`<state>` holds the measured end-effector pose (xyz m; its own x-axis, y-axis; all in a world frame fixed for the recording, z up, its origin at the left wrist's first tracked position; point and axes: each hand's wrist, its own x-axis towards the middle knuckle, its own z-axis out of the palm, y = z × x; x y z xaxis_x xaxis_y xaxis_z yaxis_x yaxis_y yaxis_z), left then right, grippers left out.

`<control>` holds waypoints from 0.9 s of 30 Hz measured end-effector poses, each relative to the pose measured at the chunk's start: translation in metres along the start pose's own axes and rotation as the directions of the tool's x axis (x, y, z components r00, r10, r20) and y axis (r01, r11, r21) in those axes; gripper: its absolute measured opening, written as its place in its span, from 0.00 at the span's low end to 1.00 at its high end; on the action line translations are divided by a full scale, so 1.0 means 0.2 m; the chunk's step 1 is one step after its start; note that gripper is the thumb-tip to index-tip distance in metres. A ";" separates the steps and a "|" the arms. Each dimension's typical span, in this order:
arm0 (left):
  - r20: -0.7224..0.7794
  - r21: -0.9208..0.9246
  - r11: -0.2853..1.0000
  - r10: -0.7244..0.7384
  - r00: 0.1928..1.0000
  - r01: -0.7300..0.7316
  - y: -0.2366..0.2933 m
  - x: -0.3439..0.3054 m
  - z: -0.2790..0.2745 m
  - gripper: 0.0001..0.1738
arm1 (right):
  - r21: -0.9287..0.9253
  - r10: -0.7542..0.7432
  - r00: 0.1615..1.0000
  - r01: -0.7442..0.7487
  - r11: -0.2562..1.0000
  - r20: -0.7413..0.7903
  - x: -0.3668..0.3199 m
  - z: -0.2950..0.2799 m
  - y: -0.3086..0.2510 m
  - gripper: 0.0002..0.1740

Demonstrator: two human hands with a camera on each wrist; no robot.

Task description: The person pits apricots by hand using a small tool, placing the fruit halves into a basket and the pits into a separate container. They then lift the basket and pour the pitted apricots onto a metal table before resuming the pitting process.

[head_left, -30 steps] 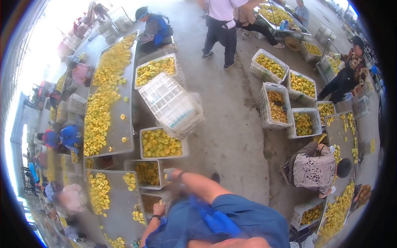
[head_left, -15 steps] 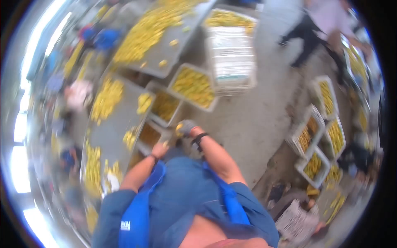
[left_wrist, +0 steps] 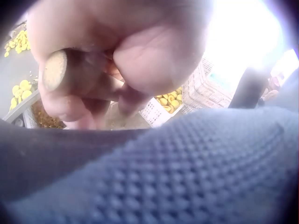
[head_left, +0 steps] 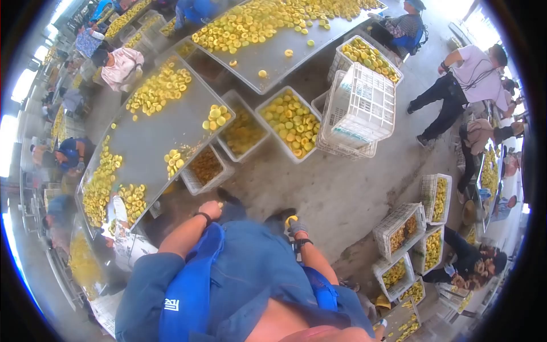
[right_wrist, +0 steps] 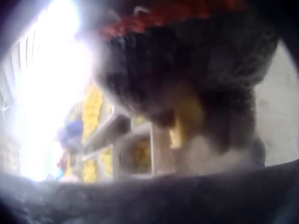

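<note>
A round-ended stick (left_wrist: 55, 71) is gripped in the curled fingers of the bare left hand (head_left: 209, 210), low and left of centre; its far end is hidden. A yellow fruit piece (head_left: 292, 219) is pinched by the gloved right hand (head_left: 297, 229), at lower centre; it might be dropped on the floor (head_left: 342, 176) if the pinch were loosened by a slick glove. At centre left, a crate of brown bits (head_left: 212, 183) is set beside the grey surface (head_left: 151, 134), whose small fruit pile (head_left: 216, 118), near the edge, could be knocked off by a sweeping arm.
</note>
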<state>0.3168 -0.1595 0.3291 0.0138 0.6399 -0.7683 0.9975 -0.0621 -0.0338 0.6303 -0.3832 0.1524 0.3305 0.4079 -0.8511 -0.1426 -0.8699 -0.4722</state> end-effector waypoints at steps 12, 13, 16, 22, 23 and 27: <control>0.128 -0.040 0.997 0.071 0.989 -0.067 -0.76 0.51 -0.08 0.17 | -0.452 -0.478 0.878 0.431 0.781 0.013 -0.11 0.72 -0.35 0.29; 0.130 -0.039 0.995 0.096 0.987 -0.092 -0.85 0.57 -0.09 0.17 | -0.492 -0.450 0.892 0.406 0.771 0.030 -0.13 0.79 -0.42 0.29; 0.134 -0.066 0.986 0.160 0.978 -0.152 -1.10 0.68 -0.08 0.18 | -0.622 -0.380 0.922 0.340 0.706 0.073 -0.18 0.95 -0.77 0.30; 0.187 -0.254 0.954 0.211 0.959 -0.160 -1.57 0.94 0.22 0.19 | -0.632 -0.510 0.844 0.486 0.603 0.163 -0.12 1.25 -0.95 0.26; 0.170 -0.281 0.951 0.178 0.969 -0.126 -1.59 0.92 0.23 0.18 | -0.580 -0.482 0.860 0.483 0.656 0.171 -0.15 1.30 -1.02 0.26; 0.134 -0.380 0.924 0.100 0.986 -0.042 -1.56 0.73 0.14 0.15 | -0.361 -0.325 0.933 0.360 0.860 0.155 -0.30 1.41 -1.22 0.23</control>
<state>0.0057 -0.0684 0.2085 0.1045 0.5218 -0.8466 0.9475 0.2065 0.2442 0.3819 -0.1172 0.2537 0.2097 0.7065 -0.6759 0.3331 -0.7016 -0.6300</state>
